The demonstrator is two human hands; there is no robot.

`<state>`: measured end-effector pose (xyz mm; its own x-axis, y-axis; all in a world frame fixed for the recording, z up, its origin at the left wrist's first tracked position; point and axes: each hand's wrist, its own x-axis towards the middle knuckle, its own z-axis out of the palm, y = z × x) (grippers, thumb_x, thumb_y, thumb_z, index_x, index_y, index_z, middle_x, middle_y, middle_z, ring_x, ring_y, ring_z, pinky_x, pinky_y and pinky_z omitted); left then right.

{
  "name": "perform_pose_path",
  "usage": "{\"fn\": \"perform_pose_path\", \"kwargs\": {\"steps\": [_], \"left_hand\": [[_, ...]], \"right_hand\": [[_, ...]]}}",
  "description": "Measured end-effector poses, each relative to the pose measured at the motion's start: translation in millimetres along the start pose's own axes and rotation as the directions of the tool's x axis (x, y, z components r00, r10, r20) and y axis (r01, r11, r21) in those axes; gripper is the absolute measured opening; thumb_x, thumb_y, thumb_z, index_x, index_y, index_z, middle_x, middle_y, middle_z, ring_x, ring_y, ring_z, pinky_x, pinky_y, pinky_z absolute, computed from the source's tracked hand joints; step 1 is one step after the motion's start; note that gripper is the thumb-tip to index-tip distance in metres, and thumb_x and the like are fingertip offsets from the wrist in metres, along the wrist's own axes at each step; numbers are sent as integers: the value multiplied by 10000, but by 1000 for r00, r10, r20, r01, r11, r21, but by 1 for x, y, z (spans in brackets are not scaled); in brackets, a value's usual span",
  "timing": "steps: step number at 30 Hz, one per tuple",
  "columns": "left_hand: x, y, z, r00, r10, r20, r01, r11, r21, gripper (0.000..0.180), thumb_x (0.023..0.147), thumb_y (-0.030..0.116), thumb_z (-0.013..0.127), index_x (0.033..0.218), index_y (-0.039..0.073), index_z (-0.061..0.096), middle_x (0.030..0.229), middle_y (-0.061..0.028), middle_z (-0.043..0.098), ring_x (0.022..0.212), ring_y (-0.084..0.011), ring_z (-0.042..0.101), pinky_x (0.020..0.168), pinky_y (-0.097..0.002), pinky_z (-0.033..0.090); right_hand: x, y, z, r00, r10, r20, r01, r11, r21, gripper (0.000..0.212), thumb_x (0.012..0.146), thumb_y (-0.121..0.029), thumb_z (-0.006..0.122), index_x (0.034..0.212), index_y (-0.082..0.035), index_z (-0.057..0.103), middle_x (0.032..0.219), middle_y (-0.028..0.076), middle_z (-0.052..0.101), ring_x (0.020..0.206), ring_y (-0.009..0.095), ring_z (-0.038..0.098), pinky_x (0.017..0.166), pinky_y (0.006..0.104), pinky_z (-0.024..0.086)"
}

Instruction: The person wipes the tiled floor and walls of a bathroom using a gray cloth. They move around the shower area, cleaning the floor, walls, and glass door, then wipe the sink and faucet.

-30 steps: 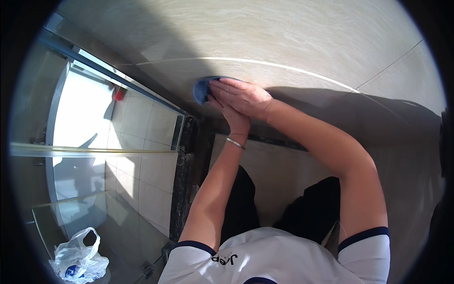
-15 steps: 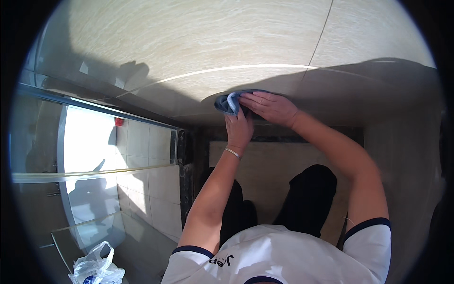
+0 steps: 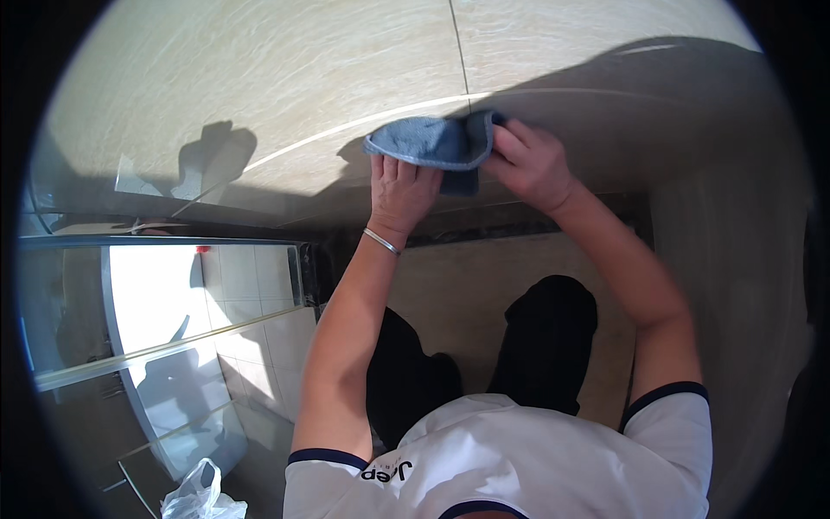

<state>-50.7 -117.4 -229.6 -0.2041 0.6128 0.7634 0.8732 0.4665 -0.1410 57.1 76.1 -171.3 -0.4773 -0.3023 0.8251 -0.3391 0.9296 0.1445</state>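
Observation:
A blue-grey cleaning cloth (image 3: 424, 141) with a lighter stitched edge is spread between my two hands, close in front of the beige tiled wall. My right hand (image 3: 532, 164) pinches its right end, fingers curled and closed on the fabric. At the lower left edge is my left hand (image 3: 403, 192), its fingers pointing up and their tips covered by the cloth; the thumb is hidden. A fold of the fabric hangs down between the hands. A silver bangle (image 3: 381, 241) circles my left wrist.
The tiled wall (image 3: 285, 69) rises ahead, half sunlit, half shadowed. A dark ledge (image 3: 484, 227) runs along its foot. On the left stand a glass panel with a pale rail (image 3: 199, 349) and a white bathtub (image 3: 177, 415). A clear plastic bag (image 3: 203, 500) sits at lower left.
The folded cloth that both hands pressed to the wall is now opened out. My hands have moved apart, the left one leftward and both upward in view. The view has shifted right.

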Motion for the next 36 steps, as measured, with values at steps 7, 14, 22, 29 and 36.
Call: {"fn": "perform_pose_path", "kwargs": {"steps": [7,14,22,29,36], "left_hand": [[-31,8,25,824,361,436,-368,927,-73,318,854,226,618,1153,126,660,1299,-104,512,1277,-312,468,1105,-550,356],[106,59,-10,974,225,-3,-225,972,-73,403,835,286,719,1183,97,647,1321,-108,496,1274,-312,458,1105,-544,332],[76,84,40,867,455,203,-466,884,10,393,876,285,634,1237,129,637,1359,-55,507,1317,-248,440,1141,-488,301],[108,130,47,758,539,367,-548,832,-88,419,873,200,540,1271,91,615,1361,-49,532,1327,-212,453,1153,-449,309],[229,194,25,916,399,-33,-400,911,-100,509,811,250,666,1282,71,598,1407,-97,484,1341,-273,438,1142,-497,303]], "right_hand": [[-90,4,14,948,89,305,-99,995,17,128,670,-93,662,787,-144,647,1000,6,619,893,196,665,602,310,558],[-21,48,-60,929,277,-246,-280,960,25,185,728,-65,712,894,-147,702,857,32,559,675,213,601,551,330,506],[-124,53,-39,893,441,-88,-449,884,-129,257,779,-89,701,991,-234,686,873,39,557,729,235,626,563,359,517],[-164,55,-48,753,655,-58,-657,745,-116,394,797,-98,690,1180,-159,623,1106,153,579,884,361,642,664,438,546],[-84,112,-127,690,552,-468,-686,705,-180,460,807,-94,673,1251,-130,560,1178,185,549,875,406,623,658,471,529]]}}
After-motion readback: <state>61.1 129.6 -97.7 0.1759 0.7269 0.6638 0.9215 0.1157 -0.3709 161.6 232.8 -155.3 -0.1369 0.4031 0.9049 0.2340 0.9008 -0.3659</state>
